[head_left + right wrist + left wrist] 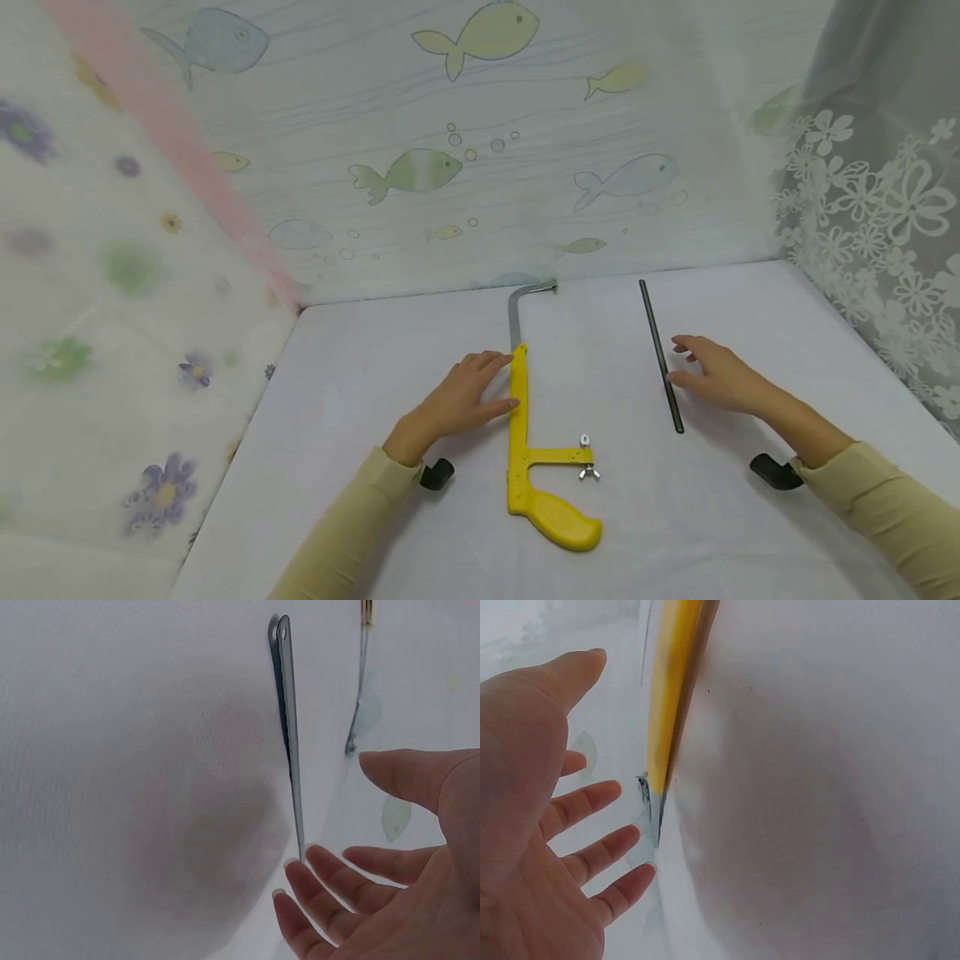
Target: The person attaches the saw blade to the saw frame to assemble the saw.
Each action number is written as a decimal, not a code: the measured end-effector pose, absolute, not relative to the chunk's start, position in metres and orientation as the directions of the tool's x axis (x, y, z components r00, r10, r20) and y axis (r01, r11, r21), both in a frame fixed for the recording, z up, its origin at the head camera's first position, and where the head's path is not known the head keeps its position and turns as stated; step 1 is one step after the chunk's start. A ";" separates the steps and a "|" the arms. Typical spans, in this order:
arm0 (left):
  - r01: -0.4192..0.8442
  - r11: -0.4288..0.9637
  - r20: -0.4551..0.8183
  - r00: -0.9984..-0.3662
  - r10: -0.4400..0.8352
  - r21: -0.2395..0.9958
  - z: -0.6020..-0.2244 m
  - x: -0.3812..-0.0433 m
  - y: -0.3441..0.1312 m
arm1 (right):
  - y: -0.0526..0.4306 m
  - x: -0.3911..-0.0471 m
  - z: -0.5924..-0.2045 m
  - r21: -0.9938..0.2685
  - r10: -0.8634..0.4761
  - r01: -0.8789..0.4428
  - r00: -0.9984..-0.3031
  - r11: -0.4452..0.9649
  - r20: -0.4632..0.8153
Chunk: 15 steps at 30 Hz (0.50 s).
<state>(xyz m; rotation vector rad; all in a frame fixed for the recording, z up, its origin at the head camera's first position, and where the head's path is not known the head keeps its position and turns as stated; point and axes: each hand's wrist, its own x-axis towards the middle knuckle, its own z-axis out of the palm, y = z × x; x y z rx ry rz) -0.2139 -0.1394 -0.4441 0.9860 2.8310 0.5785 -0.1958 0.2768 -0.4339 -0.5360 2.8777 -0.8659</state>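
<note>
1. Hacksaw frame lies flat on the white-covered bench, near the middle, its yellow handle towards the person and its grey bent arm at the far side. No blade spans it. Judging by the layout, the step in hand is the approach to two separate parts, with neither yet gripped; the next move probably calls for the left hand to close round the yellow bar and the right to pick up the strip.

2. Blade, or what looks like one, is a dark, narrow strip lying to the right of the frame and well apart from it. The right wrist view shows a hole at one end. Being so thin, it would likely need a fingertip pinch.

3. Left hand is spread, thumb well away from the fingers, holding nothing. Its tips reach the bar's left edge in the head view; whether they touch, I cannot tell.

4. Right hand is loosely spread beside the blade, fingers slightly bent, gripping nothing. Thumb contact with the strip cannot be made out.

5. Wing nut sits at the end of the short yellow crosspiece, near the handle.
</note>
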 end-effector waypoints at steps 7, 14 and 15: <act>0.572 0.706 0.011 -0.780 0.626 0.417 -0.444 -0.208 -0.135 | 0.269 -0.195 -0.436 -0.562 -0.316 -0.264 -0.949 0.784 0.005; 0.593 0.680 0.002 -0.754 0.657 0.430 -0.444 -0.202 -0.127 | 0.264 -0.197 -0.436 -0.563 -0.255 -0.211 -0.967 0.799 0.000; 0.594 0.677 0.000 -0.751 0.660 0.435 -0.444 -0.201 -0.126 | 0.263 -0.198 -0.435 -0.562 -0.249 -0.203 -0.969 0.802 -0.005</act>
